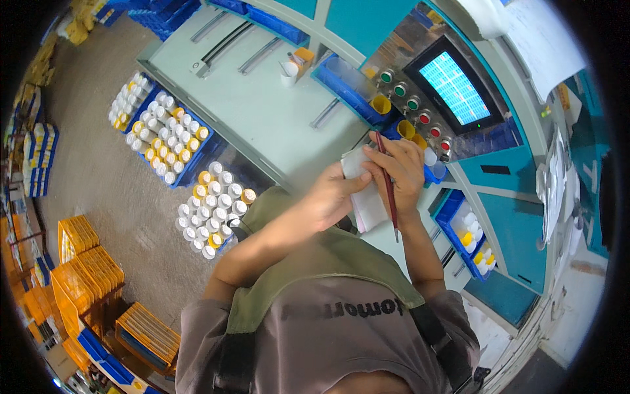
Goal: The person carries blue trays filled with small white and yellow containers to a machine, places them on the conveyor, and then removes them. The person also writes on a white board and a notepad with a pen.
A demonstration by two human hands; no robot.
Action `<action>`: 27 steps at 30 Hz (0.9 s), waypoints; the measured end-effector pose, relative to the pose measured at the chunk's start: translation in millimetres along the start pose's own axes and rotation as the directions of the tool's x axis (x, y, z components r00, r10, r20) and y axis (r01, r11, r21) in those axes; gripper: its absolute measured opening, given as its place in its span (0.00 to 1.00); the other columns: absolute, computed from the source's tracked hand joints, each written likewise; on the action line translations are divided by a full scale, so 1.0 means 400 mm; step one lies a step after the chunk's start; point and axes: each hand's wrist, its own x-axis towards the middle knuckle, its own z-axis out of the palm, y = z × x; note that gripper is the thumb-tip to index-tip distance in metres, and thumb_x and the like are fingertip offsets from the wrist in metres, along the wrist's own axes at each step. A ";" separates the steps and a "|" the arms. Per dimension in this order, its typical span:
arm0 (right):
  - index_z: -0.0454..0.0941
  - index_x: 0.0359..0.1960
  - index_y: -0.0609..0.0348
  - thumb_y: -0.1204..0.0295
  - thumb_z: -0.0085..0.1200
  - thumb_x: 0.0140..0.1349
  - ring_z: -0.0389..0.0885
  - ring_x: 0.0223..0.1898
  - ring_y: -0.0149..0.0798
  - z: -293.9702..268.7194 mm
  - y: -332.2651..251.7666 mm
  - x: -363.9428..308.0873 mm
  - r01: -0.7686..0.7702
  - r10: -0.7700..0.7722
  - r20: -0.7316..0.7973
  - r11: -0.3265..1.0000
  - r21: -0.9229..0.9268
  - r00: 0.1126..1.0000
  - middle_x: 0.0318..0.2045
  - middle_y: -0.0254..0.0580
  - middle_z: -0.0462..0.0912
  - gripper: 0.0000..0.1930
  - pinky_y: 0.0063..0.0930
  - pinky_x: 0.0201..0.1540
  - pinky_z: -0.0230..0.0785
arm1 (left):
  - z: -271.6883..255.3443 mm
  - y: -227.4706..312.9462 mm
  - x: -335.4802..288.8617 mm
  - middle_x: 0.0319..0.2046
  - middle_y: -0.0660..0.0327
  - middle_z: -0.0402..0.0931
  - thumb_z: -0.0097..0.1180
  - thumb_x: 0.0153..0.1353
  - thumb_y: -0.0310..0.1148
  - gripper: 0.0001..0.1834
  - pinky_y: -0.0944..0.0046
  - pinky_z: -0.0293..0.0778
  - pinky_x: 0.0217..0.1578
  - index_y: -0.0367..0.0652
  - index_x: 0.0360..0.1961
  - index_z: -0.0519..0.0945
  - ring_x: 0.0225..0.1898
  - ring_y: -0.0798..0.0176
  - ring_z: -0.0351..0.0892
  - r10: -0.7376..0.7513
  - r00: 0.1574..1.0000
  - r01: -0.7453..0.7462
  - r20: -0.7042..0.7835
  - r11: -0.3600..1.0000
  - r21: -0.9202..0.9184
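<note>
My left hand (333,197) grips a white paper pad (369,200), its thumb lying across the top sheet. Close against it, my right hand (401,172) is closed round a slim dark-red pen-like stick (391,197). One end of the stick rises past the fingers, and its thin metallic end points down toward my body. Both hands are in front of my chest, above the near edge of the pale green machine table (262,111). The right fingers partly hide the pad's far edge.
A lit screen (453,85) and round buttons (425,117) are on the machine panel at right. Blue trays of white and yellow cups (216,207) stand at left. Another blue bin (459,226) sits low right. A white cup (289,73) is on the table. Orange crates (85,276) stand lower left.
</note>
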 end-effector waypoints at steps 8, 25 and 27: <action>0.83 0.32 0.49 0.73 0.64 0.40 0.76 0.37 0.39 0.014 -0.027 -0.001 0.011 -0.012 -0.029 1.000 -0.011 1.000 0.36 0.36 0.82 0.13 0.35 0.45 0.63 | -0.001 0.016 -0.026 0.47 0.60 0.73 0.48 0.64 0.22 0.17 0.59 0.72 0.50 0.38 0.54 0.68 0.49 0.63 0.74 0.020 0.999 -0.019 -0.040 0.999 0.029; 0.78 0.31 0.56 0.79 0.61 0.47 0.77 0.29 0.41 0.084 -0.115 -0.110 -0.322 0.368 -0.180 0.916 0.239 0.912 0.33 0.39 0.81 0.08 0.32 0.32 0.67 | -0.039 0.005 -0.064 0.30 0.66 0.75 0.62 0.59 0.31 0.11 0.70 0.72 0.36 0.38 0.33 0.73 0.32 0.73 0.73 0.306 0.875 -0.023 -0.376 0.802 0.597; 0.78 0.31 0.61 0.85 0.56 0.50 0.77 0.23 0.39 0.095 -0.137 -0.131 -0.373 0.429 -0.110 0.866 0.333 0.897 0.30 0.42 0.81 0.08 0.28 0.27 0.69 | -0.067 0.005 -0.076 0.29 0.66 0.74 0.61 0.60 0.34 0.12 0.70 0.71 0.35 0.38 0.33 0.73 0.31 0.73 0.72 0.328 0.864 -0.020 -0.382 0.780 0.625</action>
